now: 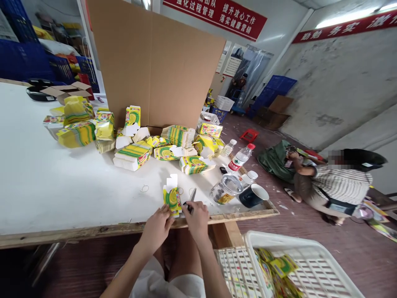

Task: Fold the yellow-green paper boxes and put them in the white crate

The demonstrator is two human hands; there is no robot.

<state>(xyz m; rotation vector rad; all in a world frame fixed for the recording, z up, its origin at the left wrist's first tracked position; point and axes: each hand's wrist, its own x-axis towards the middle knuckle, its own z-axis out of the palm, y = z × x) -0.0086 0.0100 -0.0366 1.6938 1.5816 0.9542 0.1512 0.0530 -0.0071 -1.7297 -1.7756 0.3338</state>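
Fingers of left hand (157,227) pinching glossy yellow-green carton (172,200), right hand (196,218) gripping slim tool (192,195)

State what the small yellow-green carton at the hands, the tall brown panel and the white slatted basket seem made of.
Small yellow-green carton: printed paperboard, glossy-looking; white folded flaps. Tall brown panel: matte cardboard, creased vertically. White slatted basket: probably moulded plastic.

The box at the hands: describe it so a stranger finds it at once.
On the white table, at its near edge, a yellow-green box lies between the left hand and the right hand, which holds a dark tool. Unlike the piles behind, it lies alone, white flap raised.
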